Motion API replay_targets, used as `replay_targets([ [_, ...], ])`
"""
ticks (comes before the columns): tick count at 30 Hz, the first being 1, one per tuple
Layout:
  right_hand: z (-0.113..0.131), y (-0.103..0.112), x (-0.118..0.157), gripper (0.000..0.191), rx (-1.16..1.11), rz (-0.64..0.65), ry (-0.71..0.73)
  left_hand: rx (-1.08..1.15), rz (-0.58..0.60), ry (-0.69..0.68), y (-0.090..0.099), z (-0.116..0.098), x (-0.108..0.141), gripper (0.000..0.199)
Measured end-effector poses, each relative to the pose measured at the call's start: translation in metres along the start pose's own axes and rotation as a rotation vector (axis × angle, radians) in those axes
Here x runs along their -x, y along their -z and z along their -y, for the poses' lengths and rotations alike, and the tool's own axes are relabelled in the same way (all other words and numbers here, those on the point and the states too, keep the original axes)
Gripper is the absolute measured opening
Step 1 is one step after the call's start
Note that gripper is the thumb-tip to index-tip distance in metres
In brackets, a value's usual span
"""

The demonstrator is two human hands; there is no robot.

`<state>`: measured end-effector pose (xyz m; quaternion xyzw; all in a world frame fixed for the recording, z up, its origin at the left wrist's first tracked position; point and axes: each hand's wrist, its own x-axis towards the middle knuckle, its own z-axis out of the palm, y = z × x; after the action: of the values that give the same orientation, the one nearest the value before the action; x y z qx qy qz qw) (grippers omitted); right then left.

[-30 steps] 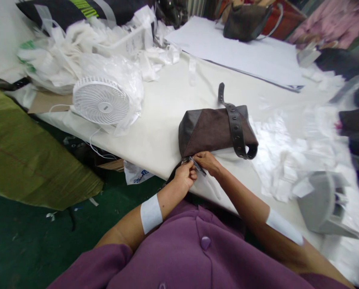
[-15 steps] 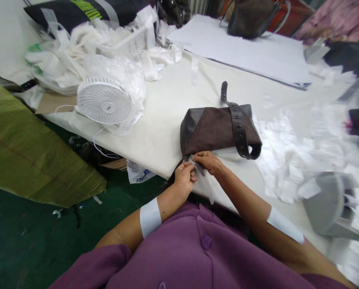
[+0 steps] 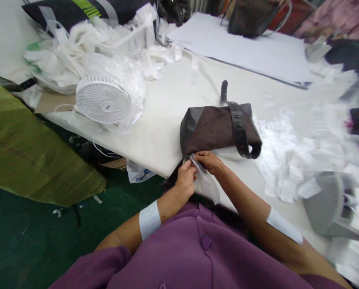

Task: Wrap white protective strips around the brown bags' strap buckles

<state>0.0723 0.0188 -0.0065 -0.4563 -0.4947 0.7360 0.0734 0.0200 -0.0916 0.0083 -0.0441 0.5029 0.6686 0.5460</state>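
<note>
A brown bag point(image 3: 215, 128) with black leather-look corners lies on its side near the table's front edge. Across its right part runs a black strap point(image 3: 239, 130) with metal eyelets. At the bag's lower left corner, my left hand point(image 3: 186, 176) pinches a translucent plastic sheet point(image 3: 209, 185) between closed fingers. My right hand point(image 3: 209, 160) is closed on the same sheet from the other side, touching the bag's lower edge. The sheet hangs down over the table edge. Dark material point(image 3: 174, 176) hangs from the bag beside my left hand. My fingertips partly hide what lies between them.
A white fan point(image 3: 104, 100) stands left on the white table point(image 3: 158, 132), before a heap of white wrapping point(image 3: 77, 52). White paper pieces point(image 3: 288, 160) and a grey tape dispenser-like object point(image 3: 327, 204) lie right. Another dark bag point(image 3: 251, 20) stands behind; a person in pink point(image 3: 339, 20) sits far right.
The plastic sheet has spread wider and hangs further to the right below my hands. My left fingers have shifted slightly; the brown bag stays in place.
</note>
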Motion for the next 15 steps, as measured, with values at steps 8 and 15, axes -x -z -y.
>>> replay_targets([
  [8,0.002,-0.006,0.005,0.016,0.048,-0.084,0.023,0.15,-0.021,-0.085,0.0,0.004,0.009,0.042],
  [15,-0.003,-0.009,0.001,0.01,0.132,-0.161,0.075,0.038,0.009,-0.216,0.007,0.014,0.009,0.048],
])
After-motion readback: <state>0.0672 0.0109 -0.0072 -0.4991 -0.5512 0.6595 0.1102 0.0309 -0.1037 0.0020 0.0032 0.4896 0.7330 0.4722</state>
